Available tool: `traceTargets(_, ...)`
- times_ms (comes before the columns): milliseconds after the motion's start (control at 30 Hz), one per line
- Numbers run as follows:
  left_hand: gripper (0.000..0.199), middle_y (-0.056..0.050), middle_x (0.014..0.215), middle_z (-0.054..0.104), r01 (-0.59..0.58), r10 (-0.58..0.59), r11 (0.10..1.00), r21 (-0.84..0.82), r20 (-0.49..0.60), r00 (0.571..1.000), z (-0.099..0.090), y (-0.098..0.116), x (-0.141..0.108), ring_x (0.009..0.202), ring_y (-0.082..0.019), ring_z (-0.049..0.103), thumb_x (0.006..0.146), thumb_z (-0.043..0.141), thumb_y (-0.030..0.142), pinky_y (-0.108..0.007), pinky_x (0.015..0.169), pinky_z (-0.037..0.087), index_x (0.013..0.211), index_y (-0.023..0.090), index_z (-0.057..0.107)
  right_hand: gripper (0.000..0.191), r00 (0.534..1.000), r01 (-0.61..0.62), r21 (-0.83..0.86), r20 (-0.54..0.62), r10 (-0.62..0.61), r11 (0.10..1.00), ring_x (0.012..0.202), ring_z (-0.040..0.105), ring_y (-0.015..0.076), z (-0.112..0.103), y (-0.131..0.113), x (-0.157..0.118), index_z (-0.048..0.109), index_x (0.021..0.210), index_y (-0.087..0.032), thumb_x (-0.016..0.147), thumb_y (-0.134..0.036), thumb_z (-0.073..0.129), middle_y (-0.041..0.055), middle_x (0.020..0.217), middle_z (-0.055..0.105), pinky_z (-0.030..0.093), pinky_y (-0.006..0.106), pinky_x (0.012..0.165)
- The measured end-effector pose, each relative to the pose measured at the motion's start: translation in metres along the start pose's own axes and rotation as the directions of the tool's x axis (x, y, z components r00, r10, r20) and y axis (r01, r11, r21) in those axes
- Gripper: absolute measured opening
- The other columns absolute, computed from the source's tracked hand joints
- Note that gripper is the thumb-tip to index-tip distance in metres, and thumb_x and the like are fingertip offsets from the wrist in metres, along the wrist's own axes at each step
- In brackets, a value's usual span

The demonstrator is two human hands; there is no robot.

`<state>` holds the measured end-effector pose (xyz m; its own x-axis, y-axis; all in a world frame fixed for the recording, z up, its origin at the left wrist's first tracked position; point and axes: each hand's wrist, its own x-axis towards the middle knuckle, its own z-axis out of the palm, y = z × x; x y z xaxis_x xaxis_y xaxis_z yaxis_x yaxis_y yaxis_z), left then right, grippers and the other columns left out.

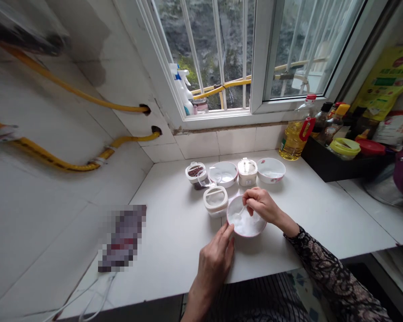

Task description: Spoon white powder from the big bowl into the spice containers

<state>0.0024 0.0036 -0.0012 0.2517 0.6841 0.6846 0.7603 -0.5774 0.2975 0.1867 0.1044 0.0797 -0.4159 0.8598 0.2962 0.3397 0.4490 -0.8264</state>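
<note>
A white bowl point(263, 227) with a pink rim holds white powdery grains. My right hand point(262, 205) pinches a small white spoon point(242, 211), its tip down in the grains. At the bowl's near left side, my left hand point(216, 255) has its fingers against the rim and wall, holding it. Just left of the bowl stands a lidded jar point(215, 201) with pale contents. Behind are an open jar of dark red-brown bits point(195, 172), a white bowl point(226, 178), a jar of cream-coloured contents point(247, 172) and another flower-patterned bowl point(272, 172).
The white counter point(168, 232) meets a tiled wall below a barred window. An oil bottle point(293, 138) and a black box point(336, 158) of condiments stand at back right. A pixelated dark object point(124, 241) and white cables point(102, 295) lie left. Yellow pipes point(70, 165) cross the wall.
</note>
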Motion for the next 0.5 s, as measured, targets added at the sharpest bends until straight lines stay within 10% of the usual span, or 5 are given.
traceTargets(200,0.036,-0.014,0.124,0.067,0.007,-0.007,1.0,-0.006,0.004,1.0,-0.001,0.0,0.001,0.108,-0.021,0.069,0.095,0.045,0.01,-0.026,0.085,0.059,0.13,0.015,0.052,0.012,0.966,-0.242,0.303,-0.019,0.259,0.922,0.042,0.048,0.0128,0.0,0.003,0.002,0.056,0.062,-0.02,0.066,-0.023,0.045,-0.004,0.041,0.054,0.039,0.025,0.051)
traceTargets(500,0.038,-0.014,0.123,0.067,0.022,-0.021,0.999,-0.023,0.013,1.0,-0.002,0.001,0.001,0.107,-0.021,0.069,0.095,0.046,0.01,-0.027,0.085,0.059,0.132,0.017,0.051,0.011,0.918,-0.31,0.539,-0.043,0.393,0.783,0.038,0.048,0.012,-0.013,0.01,0.01,0.06,0.059,-0.018,0.059,-0.025,0.051,-0.0026,0.038,0.055,0.037,0.026,0.051)
